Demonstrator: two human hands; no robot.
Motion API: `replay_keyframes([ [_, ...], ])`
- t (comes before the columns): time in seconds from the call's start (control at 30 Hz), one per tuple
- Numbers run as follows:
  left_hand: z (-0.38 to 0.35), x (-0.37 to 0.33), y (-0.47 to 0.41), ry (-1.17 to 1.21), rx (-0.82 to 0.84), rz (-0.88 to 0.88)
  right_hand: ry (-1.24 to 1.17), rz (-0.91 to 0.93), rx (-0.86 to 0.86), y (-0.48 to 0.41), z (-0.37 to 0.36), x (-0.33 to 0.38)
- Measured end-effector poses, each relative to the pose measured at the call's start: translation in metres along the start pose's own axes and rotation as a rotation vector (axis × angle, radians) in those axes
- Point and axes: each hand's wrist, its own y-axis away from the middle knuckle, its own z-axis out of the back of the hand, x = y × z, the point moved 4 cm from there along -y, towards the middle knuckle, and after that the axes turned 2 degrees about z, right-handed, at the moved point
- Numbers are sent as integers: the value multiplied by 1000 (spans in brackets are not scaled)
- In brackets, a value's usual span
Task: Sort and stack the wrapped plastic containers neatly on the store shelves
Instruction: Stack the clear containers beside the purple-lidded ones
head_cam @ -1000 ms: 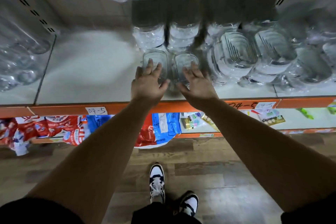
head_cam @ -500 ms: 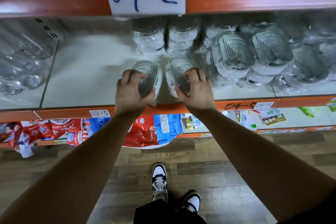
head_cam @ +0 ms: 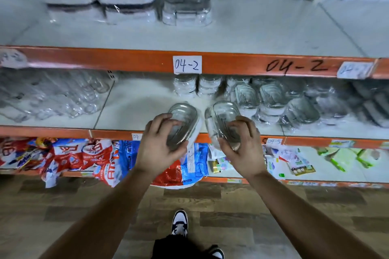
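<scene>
Clear plastic under shrink-wrap, the two oval tubs sit one in each hand at the front edge of the middle shelf (head_cam: 134, 107): the left container (head_cam: 184, 118) in the left hand (head_cam: 160, 149), the right container (head_cam: 223, 118) in the right hand (head_cam: 242, 151), fingers curled over the near ends. Each tub's long axis runs away from the person, the far ends leaning slightly toward each other with a narrow gap between them. The upper shelf (head_cam: 252, 33) lies above and beyond both hands, its bare board to the right of a wrapped stack (head_cam: 186, 2), so the right hand looks nearer to that space; a lift up and forward seems likely. More wrapped tubs (head_cam: 271, 99) lie just right of the hands on the middle shelf. Half a second earlier both tubs rested on the middle board under the same grips; now they appear raised and drawn toward the person, and the view has tilted up to show the shelf above the 04-2 label (head_cam: 187, 65).
</scene>
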Motion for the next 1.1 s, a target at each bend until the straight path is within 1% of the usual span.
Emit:
replay_keyframes([
  [0.2, 50, -56, 14, 77, -167, -161, -74, 166, -133, 24, 61, 36],
  [0.37, 96, -88, -14, 80, -310, -271, -87, 268, -238, 7, 103, 66],
  [0.47, 119, -95, -44, 25, -363, -227, -26, 296, -280, -23, 125, 82],
  [0.6, 134, -84, -84, -110, -381, -100, 159, 238, -268, -71, 144, 87],
  [0.73, 132, -65, -118, -208, -261, 67, 415, 110, -160, -114, 153, 83],
  [0.8, 130, -64, -128, -241, -224, 114, 488, 16, -117, -129, 154, 83],
  [0.87, 127, -66, -138, -259, -170, 119, 488, -83, -72, -144, 150, 78],
  [0.93, 121, -67, -149, -300, -40, 103, 491, -152, 22, -158, 141, 68],
  [1.0, 119, -71, -159, -360, 80, 55, 474, -161, 108, -171, 129, 62],
  [1.07, 125, -80, -166, -321, 167, 41, 341, -199, 111, -178, 127, 65],
  [1.1, 129, -82, -169, -244, 196, 67, 257, -202, 96, -180, 129, 70],
])
